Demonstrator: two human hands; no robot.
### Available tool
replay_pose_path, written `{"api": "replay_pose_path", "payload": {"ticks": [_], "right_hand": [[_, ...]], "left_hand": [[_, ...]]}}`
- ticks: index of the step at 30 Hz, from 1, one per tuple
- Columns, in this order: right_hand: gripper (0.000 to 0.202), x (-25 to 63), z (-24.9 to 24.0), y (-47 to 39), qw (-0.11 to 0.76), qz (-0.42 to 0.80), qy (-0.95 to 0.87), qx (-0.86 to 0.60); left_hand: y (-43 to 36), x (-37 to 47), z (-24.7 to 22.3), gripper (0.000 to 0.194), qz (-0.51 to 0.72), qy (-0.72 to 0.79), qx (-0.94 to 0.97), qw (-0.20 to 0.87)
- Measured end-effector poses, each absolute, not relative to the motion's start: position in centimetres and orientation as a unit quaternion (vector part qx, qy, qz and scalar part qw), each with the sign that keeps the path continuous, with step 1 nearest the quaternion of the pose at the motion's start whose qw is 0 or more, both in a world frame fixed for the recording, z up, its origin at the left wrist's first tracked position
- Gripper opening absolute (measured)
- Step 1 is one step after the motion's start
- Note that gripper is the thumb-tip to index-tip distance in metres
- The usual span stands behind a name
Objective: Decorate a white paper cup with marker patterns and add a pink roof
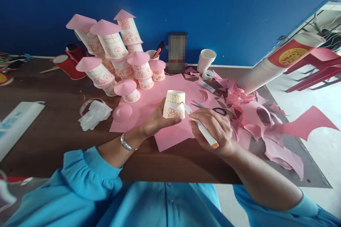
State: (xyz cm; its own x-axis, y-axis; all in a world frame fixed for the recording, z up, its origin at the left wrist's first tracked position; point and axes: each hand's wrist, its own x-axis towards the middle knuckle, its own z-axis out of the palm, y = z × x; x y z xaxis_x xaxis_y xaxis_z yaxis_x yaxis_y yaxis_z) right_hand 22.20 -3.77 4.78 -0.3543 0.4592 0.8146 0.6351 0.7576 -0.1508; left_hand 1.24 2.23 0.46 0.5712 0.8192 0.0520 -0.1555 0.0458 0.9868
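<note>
My left hand (158,120) is closed around a white paper cup (174,105), held bottom-up above pink paper (170,142). Red flowers and yellow lines are drawn on its side. In my right hand (214,127) is a white marker pen (204,133) with an orange end, its tip at the cup's right side. Scissors (220,111) lie just behind my right hand. To the left of the cup rest a pink paper cone (122,112) and a small cup (131,96) with a pink cone roof.
Decorated cup towers with pink roofs (105,28) stand at the back left. Pink paper scraps (255,120) cover the right side, beside a long leaning stack of cups (258,67). A tape roll (208,75) and a white cup (206,60) are near the blue wall (226,14).
</note>
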Motion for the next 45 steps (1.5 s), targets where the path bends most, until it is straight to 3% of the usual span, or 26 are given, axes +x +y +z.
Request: {"api": "replay_pose_path", "payload": {"ticks": [17,45], "right_hand": [[0.020,22.59,4.55,-3.64,0.477,-0.119,-0.799,-0.346],[0.021,21.71,4.82,-3.92,0.464,-0.110,-0.820,-0.317]], "left_hand": [[2.06,1.14,0.84,0.087,0.354,0.293,0.590,0.664],[2.08,1.16,0.77,0.082,0.353,0.315,0.598,0.647]]}}
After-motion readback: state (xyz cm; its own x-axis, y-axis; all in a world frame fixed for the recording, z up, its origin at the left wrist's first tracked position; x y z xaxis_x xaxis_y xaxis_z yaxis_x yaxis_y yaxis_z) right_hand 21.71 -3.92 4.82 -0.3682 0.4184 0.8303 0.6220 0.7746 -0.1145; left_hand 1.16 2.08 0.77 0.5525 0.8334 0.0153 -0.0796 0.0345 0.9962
